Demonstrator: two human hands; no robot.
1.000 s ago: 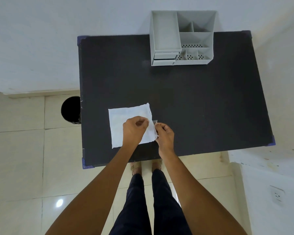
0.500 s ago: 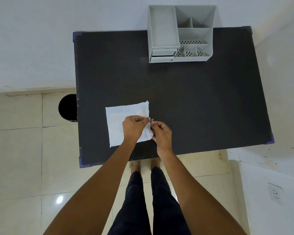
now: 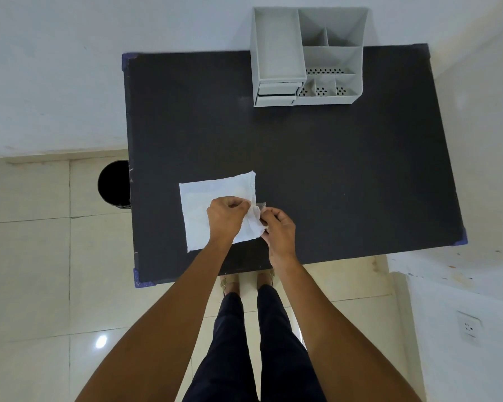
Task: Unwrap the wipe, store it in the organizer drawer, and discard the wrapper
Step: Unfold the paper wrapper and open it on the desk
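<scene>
Far out to the left of my left hand, past the table's edge, a black bin (image 3: 114, 184) stands on the floor, its round mouth partly hidden by the tabletop. The dark table (image 3: 317, 175) spreads under both my hands.

The white wipe (image 3: 212, 198) lies opened out flat on the table, mostly to the left of and beyond my left hand (image 3: 225, 217), which rests over its near right part. My left fingers (image 3: 238, 202) are curled together and pinched on the wipe's right edge, where the sheet bunches and lifts into creases. That crumpled edge runs down between my two hands, touching both.

Just to the right, my right hand (image 3: 279, 230) sits close beside the left, nearly touching it. My right fingertips (image 3: 269, 211) are pressed together on a small clear scrap, which I take to be the wrapper (image 3: 261, 205); it pokes out just beyond my thumb against the wipe's edge. It is too thin and see-through to tell its full outline, or whether it has come entirely free of the wipe.

Well beyond my right hand, at the far edge of the table, stands the grey organizer (image 3: 308, 56), with its drawers (image 3: 276, 92) at the left front corner facing me. The two look pushed in, though I cannot tell for sure.
</scene>
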